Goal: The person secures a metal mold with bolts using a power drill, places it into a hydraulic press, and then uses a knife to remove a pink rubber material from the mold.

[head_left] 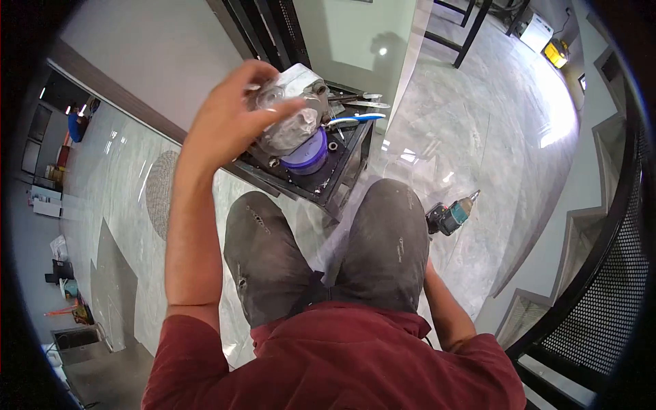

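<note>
My left hand [239,113] reaches over a small black stand [318,195], thumb and fingers spread apart. Close by its fingers sits a silver metal casting [301,82] with a round hole in its side. Below the thumb is a crumpled, shiny, whitish mass [290,133], overlapping a purple round tub [307,158]. A small metal ring or nut [333,146] is right of the tub. My right forearm [444,301] goes down beside my right thigh, and the leg hides that hand. Beyond it, at the knee, a teal and black drill [456,215] points up and right.
A blue and white handled tool [359,119] and other slim tools lie at the stand's far right. Wall panels rise behind it. A black mesh chair [594,294] and stair steps [574,212] are on the right. A round grey mat [160,195] lies left.
</note>
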Tool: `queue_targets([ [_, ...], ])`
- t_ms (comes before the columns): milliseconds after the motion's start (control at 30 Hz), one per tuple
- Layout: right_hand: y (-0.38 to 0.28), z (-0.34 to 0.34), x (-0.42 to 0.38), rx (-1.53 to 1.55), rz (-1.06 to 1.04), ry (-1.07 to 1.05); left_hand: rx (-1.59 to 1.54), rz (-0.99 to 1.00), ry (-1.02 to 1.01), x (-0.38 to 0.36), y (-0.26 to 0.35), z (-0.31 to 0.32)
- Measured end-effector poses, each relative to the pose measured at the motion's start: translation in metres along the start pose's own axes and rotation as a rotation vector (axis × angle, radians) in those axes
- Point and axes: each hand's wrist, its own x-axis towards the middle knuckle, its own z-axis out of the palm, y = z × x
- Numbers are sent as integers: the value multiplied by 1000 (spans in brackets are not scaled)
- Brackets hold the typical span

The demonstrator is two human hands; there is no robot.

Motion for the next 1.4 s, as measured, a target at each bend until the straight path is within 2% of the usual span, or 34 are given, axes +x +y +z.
queue_targets([
  [67,-153,28,-89,155,417,-198,317,-61,-192,9,12,6],
  [100,-206,32,-93,152,411,-201,298,-57,-129,11,6,12],
  [167,-297,44,-86,-697,-58,-227,347,-51,-128,17,-3,23],
  [233,-391,90,-116,-669,-480,58,397,-45,-136,24,-14,28],
  [300,-449,135,-132,-523,-951,-11,386,57,-129,26,-23,31],
  [367,-484,182,-129,-643,-1263,-128,357,6,-147,23,-14,29],
  [433,-499,230,-122,-605,-1292,-127,339,-39,-152,22,-10,27],
  [467,-501,243,-116,-598,-1300,-129,319,-33,-154,23,-14,28],
  [533,-504,265,-106,-773,-1216,-153,304,-25,-146,26,-19,27],
  [633,-514,268,-101,-956,-1152,-211,289,-39,-181,27,-18,27],
  [767,-534,255,-97,-925,-1173,-181,274,-21,-144,27,-22,28],
  [833,-559,241,-100,-472,-883,-198,293,-41,-168,27,-24,29],
  [900,-594,239,-83,-220,-815,-351,278,-52,-197,29,-21,27],
  [967,-631,252,-78,-92,-671,-496,232,-65,-252,30,-18,25],
  [1000,-641,261,-68,-93,-676,-494,232,-61,-248,31,-19,26],
  [1067,-659,280,-53,-72,-493,-715,260,-4,-231,34,-24,27],
  [1100,-665,287,-50,-72,-506,-713,262,5,-222,33,-22,26],
  [1167,-675,297,-47,-231,-370,-853,211,-25,-193,28,-21,24],
  [1200,-685,301,-50,-237,-383,-852,209,-17,-181,28,-20,22],
  [1267,-697,305,-53,-506,-361,-891,286,-45,-213,28,-20,25],
  [1400,-712,315,-52,-634,-344,-922,301,-19,-194,27,-18,24],
])
